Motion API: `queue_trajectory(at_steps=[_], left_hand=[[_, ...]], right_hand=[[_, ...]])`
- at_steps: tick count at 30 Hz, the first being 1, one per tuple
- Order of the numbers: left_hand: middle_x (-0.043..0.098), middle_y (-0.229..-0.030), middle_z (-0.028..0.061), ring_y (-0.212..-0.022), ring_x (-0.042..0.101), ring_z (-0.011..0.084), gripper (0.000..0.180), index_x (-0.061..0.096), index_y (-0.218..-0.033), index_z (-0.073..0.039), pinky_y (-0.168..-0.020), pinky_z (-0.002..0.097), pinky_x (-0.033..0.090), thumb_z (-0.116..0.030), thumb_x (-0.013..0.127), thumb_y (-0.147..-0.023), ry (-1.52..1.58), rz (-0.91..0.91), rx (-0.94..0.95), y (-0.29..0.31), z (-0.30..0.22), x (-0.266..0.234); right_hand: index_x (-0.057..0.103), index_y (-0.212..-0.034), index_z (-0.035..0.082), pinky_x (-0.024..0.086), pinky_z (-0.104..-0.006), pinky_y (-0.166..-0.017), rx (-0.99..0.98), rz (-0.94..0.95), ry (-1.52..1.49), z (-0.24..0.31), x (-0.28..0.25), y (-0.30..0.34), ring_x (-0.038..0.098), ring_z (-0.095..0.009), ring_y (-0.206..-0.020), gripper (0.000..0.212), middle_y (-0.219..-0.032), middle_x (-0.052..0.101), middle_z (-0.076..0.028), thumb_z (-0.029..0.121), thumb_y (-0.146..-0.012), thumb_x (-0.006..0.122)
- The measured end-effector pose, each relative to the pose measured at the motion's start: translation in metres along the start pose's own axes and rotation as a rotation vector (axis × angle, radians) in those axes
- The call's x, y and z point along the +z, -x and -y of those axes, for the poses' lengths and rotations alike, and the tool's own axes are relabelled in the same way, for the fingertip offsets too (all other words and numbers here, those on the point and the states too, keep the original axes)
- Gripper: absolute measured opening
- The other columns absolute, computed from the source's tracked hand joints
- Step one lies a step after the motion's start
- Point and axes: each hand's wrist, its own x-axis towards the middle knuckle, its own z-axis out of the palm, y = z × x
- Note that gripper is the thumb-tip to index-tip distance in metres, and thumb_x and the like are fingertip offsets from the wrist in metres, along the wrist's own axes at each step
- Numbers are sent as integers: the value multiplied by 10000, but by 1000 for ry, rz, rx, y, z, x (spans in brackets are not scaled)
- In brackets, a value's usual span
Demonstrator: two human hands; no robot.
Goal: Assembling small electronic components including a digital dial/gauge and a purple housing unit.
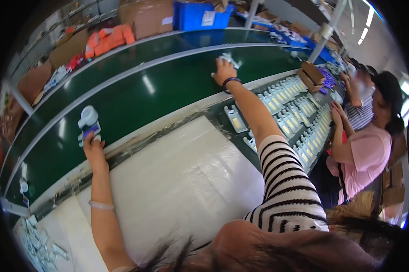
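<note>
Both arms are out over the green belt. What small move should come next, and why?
Probably draw the right hand back nearer, bringing the pale piece if gripped: that hand reaches far across the green belt, while the left hand is closer in, at the white-and-purple item. The right hand's grip is partly hidden.

We see a smooth, glossy belt (168, 90), with smooth, plastic-looking white parts (88, 116) on it. On the belt's near side lies wrinkled, shiny plastic film (182, 181); beyond the belt we find a matt cardboard box (148, 18) and a plastic bin (191, 16).
</note>
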Motion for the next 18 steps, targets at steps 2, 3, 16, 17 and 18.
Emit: queue_trajectory(at_steps=[2,3,16,17,18], left_hand=[[527,-1189,108,-1017,544,194,335,534,-1193,-31,-821,310,510,-20,464,-865,48,-3,32,7,-4,-1],[533,-1172,108,-984,554,192,316,543,-1173,-38,-812,305,514,-15,469,-866,88,-22,54,8,-7,4],[585,-936,74,-722,572,139,240,628,-1037,-31,-597,253,517,-9,492,-842,-5,-60,63,25,-26,25],[585,-918,68,-713,568,134,235,631,-1026,-29,-585,253,513,-7,491,-838,-33,-63,52,27,-27,16],[585,-918,68,-713,568,134,235,631,-1026,-29,-585,253,513,-7,491,-838,-20,-68,52,27,-25,19]], right_hand=[[462,-1266,87,412,-479,-981,-130,-50,-31,-5,11,-20,479,-371,-1193,631,-1279,495,-192,316,-730,705],[480,-1264,51,394,-466,-1007,-206,-53,-25,-12,13,-31,472,-344,-1216,639,-1283,513,-202,322,-730,707],[603,-1109,62,420,-494,-931,-310,404,223,-128,118,-156,569,-434,-1026,462,-1088,590,-302,427,-868,454],[638,-1034,33,438,-497,-898,-439,490,310,-105,135,-145,583,-438,-990,442,-1088,589,-303,398,-862,458],[649,-976,15,455,-493,-869,-374,503,228,-116,138,-147,589,-433,-973,418,-1059,598,-298,374,-850,475]])
